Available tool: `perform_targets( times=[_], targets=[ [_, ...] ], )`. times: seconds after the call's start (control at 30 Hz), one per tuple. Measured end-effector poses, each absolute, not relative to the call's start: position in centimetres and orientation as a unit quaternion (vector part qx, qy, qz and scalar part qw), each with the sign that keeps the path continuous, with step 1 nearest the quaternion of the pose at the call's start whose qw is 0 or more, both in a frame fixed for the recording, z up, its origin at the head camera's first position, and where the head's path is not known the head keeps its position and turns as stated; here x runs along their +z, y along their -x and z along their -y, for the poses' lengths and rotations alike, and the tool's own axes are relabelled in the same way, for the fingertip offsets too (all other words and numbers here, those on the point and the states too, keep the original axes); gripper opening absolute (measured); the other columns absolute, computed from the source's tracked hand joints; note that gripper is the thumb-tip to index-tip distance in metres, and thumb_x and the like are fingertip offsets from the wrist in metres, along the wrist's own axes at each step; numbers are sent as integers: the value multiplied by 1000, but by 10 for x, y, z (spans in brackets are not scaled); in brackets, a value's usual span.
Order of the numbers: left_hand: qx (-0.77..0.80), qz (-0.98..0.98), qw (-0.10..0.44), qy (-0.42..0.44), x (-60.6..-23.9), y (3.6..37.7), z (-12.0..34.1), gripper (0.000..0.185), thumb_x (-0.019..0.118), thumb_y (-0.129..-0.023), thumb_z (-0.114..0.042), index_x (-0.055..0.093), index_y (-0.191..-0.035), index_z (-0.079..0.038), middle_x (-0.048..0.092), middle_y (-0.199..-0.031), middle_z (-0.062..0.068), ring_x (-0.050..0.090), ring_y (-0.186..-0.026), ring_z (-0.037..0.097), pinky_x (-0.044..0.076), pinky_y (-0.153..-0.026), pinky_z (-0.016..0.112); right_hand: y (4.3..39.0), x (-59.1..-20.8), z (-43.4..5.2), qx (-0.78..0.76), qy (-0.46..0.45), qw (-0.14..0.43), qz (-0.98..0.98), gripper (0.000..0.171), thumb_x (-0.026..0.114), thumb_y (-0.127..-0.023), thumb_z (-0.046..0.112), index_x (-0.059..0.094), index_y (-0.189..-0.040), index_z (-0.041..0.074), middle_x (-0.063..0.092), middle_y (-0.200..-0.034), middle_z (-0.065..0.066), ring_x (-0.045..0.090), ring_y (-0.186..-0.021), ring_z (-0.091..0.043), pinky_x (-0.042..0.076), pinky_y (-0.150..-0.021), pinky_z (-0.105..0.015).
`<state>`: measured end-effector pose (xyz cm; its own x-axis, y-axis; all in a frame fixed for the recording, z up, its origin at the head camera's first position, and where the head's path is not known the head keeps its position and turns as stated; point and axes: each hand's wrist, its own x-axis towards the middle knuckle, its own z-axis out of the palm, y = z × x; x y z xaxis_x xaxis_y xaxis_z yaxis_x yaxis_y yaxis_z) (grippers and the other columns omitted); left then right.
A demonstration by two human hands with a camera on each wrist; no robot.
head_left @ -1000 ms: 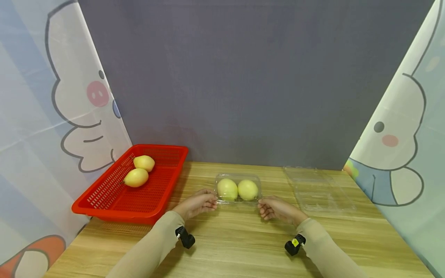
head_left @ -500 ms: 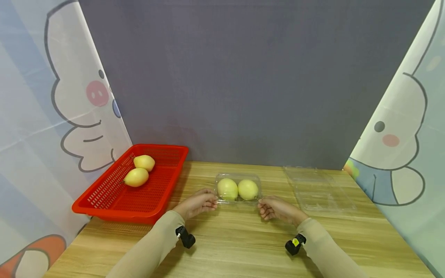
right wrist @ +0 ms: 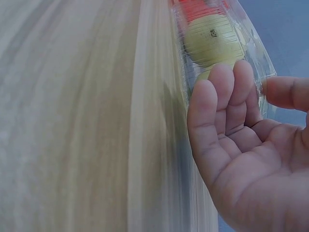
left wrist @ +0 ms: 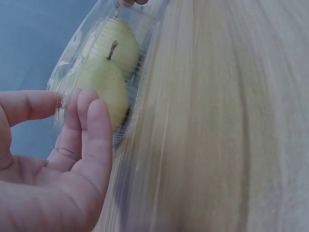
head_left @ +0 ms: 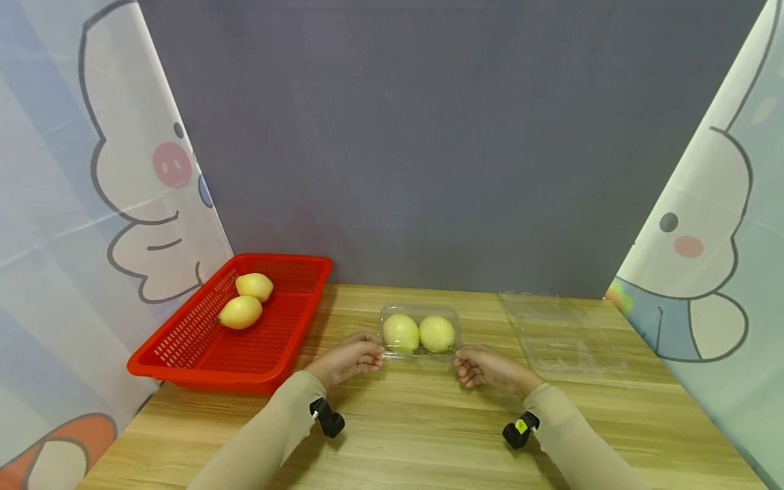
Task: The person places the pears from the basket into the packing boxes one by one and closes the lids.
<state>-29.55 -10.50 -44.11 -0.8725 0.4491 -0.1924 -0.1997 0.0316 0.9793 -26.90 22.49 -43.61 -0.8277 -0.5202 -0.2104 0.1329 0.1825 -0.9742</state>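
Centrally, near the table's middle, sits the clamshell, a clear lidded box with two pears side by side inside. Its long axis runs left to right across the person, so each short end faces one hand. Left hand is at the left end; right hand is at the right end; both equally near, the box lying straight between them.

Left wrist view: thumb on the upper edge, fingers against the side wall by the nearer pear, a light pinch on the rim. Right wrist view mirrors it: fingers against the wall, thumb opposite, the far pear showing through the plastic (whether either pinch bears any weight, cannot tell).

Off left, a red basket with two more pears. Off right, an empty clear box, well apart.
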Motion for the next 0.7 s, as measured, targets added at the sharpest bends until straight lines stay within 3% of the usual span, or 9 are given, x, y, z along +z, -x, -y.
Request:
perform_targets(
  times=[0.7],
  targets=[
    [622, -743, 213, -126, -436, 294, 109, 44, 59, -99, -16, 43, -129, 11, 62, -104, 18, 65, -88, 22, 56, -85, 36, 270, -436, -226, -618, 142, 262, -727, 29, 44, -106, 21, 56, -105, -5, 58, -85, -4, 57, -75, -15, 54, -72, -28]
  ],
)
